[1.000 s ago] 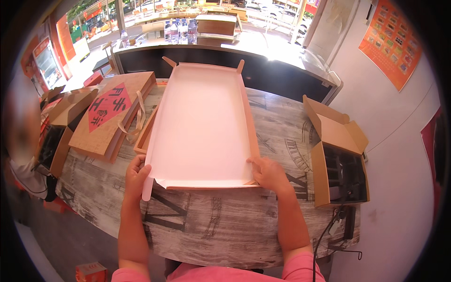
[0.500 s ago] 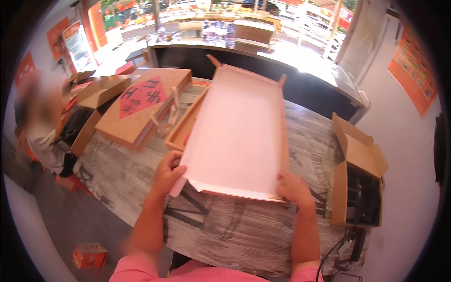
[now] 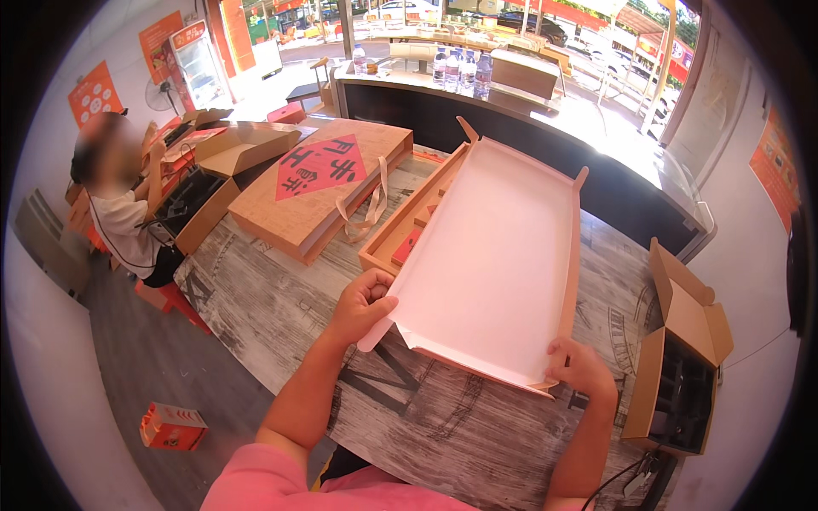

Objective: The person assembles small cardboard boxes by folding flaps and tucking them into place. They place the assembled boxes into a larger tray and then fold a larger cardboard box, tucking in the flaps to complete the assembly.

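Observation:
Both my hands hold a shallow cardboard lid (image 3: 494, 264), white inside with brown outer edges, tilted above the table. My left hand (image 3: 362, 308) is closed on its near left corner, thumb over the edge. At the near right corner my right hand (image 3: 586, 373) pinches the rim. Corner flaps stick out at the lid's far end, and one hangs by my left hand. Partly covered by the lid is a shallow wood-coloured box (image 3: 377, 261), with small red pieces (image 3: 407, 247) inside. Left of it lies a large brown gift box (image 3: 281, 220) with a red diamond label and ribbon handles (image 3: 375, 204).
An open carton (image 3: 645, 387) with black contents stands at the table's right edge; a similar carton (image 3: 223, 203) is at the left. A person (image 3: 119, 200) sits at the far left. Water bottles (image 3: 460, 72) stand on the counter behind. On the floor lies a red box (image 3: 175, 428).
The whole view has swung left, so the table and boxes appear farther right. Both hands keep their hold on the lid, and more of the shallow box's inside shows.

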The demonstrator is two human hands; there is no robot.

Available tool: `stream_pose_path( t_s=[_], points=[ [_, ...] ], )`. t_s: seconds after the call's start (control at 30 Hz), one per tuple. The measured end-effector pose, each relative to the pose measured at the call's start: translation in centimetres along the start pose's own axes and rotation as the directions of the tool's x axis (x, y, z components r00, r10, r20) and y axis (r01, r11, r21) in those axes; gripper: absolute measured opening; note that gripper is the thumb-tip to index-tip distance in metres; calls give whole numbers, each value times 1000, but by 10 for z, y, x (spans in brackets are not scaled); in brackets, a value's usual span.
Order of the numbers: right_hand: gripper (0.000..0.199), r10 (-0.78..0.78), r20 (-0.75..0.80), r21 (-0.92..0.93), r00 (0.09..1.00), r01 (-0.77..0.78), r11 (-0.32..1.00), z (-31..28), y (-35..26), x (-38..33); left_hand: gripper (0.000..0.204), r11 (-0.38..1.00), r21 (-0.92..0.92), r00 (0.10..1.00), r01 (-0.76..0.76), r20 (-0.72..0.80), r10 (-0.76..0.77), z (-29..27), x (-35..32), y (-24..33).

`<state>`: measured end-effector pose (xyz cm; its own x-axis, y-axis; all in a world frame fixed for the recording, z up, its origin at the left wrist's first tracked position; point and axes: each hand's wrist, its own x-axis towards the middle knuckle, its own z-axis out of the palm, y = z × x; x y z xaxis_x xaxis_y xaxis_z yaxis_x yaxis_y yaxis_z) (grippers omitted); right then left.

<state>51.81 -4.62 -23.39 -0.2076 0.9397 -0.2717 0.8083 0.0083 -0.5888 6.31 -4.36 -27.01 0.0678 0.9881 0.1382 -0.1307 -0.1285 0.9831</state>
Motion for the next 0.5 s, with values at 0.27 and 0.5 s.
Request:
stream_pose_path(
  t_s=[0.27,0.5],
  points=[
    [47,-181,-17,-53,983,180,982,6,12,3,20,1000,16,1000,-8,-21,8,3,-4,5],
    [43,-114,243,92,963,94,991,2,4,3,19,994,92,996,-54,-67,61,-9,-7,11]
  ],
)
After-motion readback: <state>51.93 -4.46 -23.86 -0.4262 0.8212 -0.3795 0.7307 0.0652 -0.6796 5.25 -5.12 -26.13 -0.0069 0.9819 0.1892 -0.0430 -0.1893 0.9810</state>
